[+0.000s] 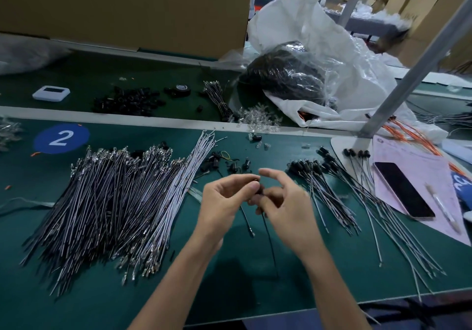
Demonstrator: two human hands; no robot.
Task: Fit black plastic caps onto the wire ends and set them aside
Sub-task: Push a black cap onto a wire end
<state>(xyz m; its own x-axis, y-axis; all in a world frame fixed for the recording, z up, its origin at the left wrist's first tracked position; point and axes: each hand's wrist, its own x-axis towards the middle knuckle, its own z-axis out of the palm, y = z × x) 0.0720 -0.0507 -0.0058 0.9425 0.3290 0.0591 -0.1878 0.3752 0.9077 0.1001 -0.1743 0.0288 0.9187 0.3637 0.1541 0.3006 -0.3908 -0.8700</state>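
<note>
Held close together, left hand (224, 198) and right hand (290, 203) pinch a black cap (258, 189)

Bench mat (255, 273) dark green, bearing a blue disc (40, 140) with a white numeral 2. Loose caps (127, 101) black; wire bundle (107, 207) grey, silver-tipped; single wire (269, 243) black. Far wires (408, 135) orange; paper sheet (421, 174) pale pink; phone (403, 193) black; bag (319, 36) white.

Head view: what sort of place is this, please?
Most likely a factory assembly bench: a numbered station mark, heaps of wires, stacked cartons behind. The left hand pinches a cap, the right hand a wire.
</note>
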